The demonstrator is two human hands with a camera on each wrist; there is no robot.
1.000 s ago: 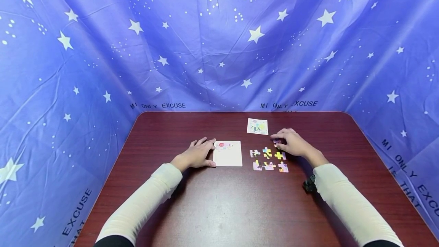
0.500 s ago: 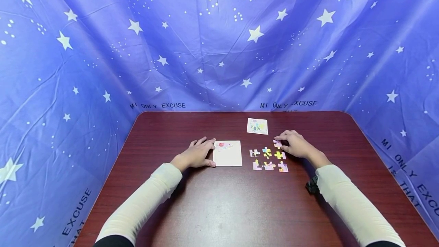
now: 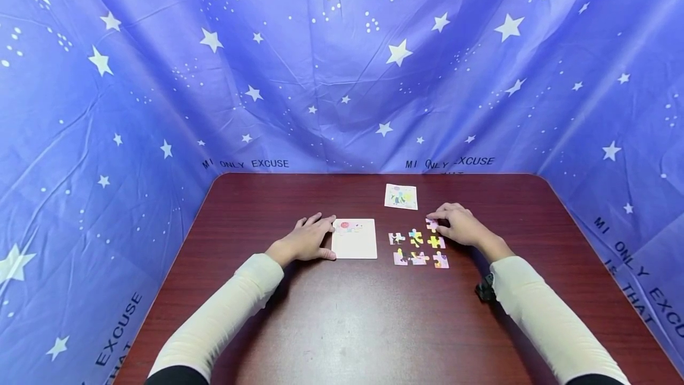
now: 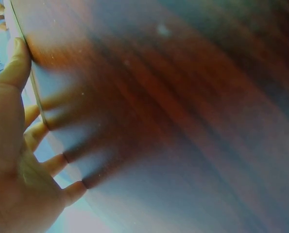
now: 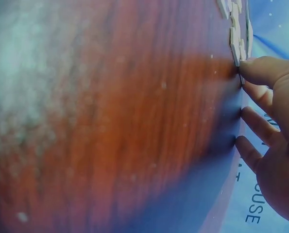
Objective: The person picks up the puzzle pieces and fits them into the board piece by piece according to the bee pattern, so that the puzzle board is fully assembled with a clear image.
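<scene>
In the head view, my left hand [image 3: 306, 240] rests at the left edge of a pale square puzzle board [image 3: 355, 246]. Its spread, fairly straight fingers touch the far left corner and its thumb the near one; the left wrist view shows the same hand [image 4: 23, 160] low over the tabletop. A few joined pieces [image 3: 350, 227] with a red print lie along the board's far side. My right hand [image 3: 461, 224] pinches a purple puzzle piece [image 3: 431, 224] at the far right of the loose group, between thumb and finger. In the right wrist view, the thumb [image 5: 265, 70] meets a piece's edge.
Several loose puzzle pieces [image 3: 417, 237] lie right of the board in rough rows. Behind them is a small picture card [image 3: 401, 197]. The dark red wooden table [image 3: 331, 314] ends against a blue star-patterned curtain [image 3: 320, 76].
Over the last second, my right hand has drawn back slightly to the right, uncovering more of the purple puzzle piece, then held still. My left hand and the board stay in place.
</scene>
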